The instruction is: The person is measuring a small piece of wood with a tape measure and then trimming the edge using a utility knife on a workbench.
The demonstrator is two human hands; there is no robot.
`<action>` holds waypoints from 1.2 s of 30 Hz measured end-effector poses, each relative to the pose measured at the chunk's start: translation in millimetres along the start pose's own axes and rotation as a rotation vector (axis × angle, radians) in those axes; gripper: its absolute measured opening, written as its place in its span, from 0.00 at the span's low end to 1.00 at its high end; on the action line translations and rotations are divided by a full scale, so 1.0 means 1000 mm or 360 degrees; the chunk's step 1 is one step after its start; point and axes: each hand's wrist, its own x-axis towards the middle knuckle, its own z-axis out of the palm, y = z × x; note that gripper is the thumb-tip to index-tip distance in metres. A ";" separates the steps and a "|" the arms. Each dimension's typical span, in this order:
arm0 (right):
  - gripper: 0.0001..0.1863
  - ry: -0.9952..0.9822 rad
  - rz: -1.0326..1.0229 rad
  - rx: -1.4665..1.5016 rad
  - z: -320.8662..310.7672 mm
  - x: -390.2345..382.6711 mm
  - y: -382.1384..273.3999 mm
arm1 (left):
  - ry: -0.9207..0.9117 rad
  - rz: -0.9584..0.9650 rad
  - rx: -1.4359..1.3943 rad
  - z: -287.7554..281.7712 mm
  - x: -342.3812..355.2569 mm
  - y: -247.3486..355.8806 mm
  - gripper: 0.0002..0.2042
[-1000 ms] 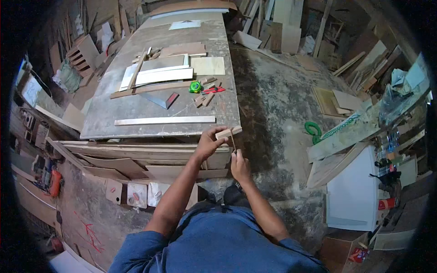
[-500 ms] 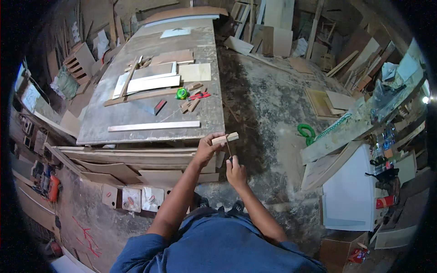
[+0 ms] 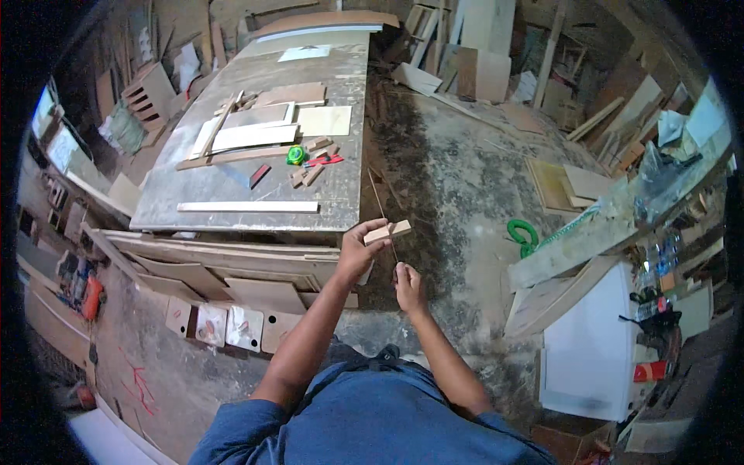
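Note:
My left hand (image 3: 359, 249) is closed on a small pale wooden block (image 3: 377, 233) beyond the near right corner of the workbench. The block slants up to the right, and its far end sticks out past my fingertips. A long, thin, rod-like tool (image 3: 377, 196) crosses the block and reaches out beyond it over the floor. Its kind is too fine to make out. My right hand (image 3: 410, 288), just below and to the right, is wrapped round the near end of that tool, hiding most of the handle.
On the workbench (image 3: 163, 174) lie a long wooden strip (image 3: 248, 207), a green tape measure (image 3: 296, 155), red-handled pliers (image 3: 324, 160), small blocks and flat boards (image 3: 256, 138). Panels lean against its near side. A white panel (image 3: 587, 349) stands at right, with a green coil (image 3: 523, 232) beyond it.
The wooden block has tilted a little in my left hand. More of the thin tool now shows beyond the block. My view has shifted slightly, and my right hand sits a little further right.

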 end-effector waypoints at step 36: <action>0.24 0.0426 -0.0035 0.0434 0.174 0.133 0.014 | 0.0177 -0.0692 -0.0557 -0.146 0.158 -0.027 0.13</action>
